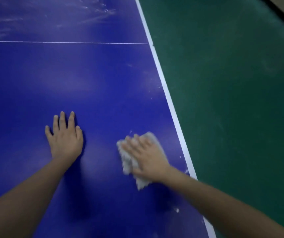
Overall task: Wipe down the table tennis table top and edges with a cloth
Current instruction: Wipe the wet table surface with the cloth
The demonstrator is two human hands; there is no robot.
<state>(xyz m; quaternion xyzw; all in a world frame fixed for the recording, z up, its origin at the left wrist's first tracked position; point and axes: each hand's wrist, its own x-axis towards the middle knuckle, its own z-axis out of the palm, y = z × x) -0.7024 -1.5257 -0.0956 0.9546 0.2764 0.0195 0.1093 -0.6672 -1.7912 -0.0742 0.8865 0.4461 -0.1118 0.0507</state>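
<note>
The blue table tennis table top (79, 78) fills the left and middle of the head view, with a white edge line (167, 96) running down its right side. My right hand (146, 156) presses flat on a crumpled grey-white cloth (126, 163) on the table, a short way in from the white edge line; hand and cloth are blurred. My left hand (64, 136) lies flat on the blue surface with fingers spread, holding nothing, to the left of the cloth. A thin white line (65, 42) crosses the table farther away.
Pale smears and dusty streaks (89, 12) mark the far part of the table, and small white specks (177, 210) lie near the right edge. Beyond the edge is green floor (232, 100), with a dark strip (282, 12) at the upper right.
</note>
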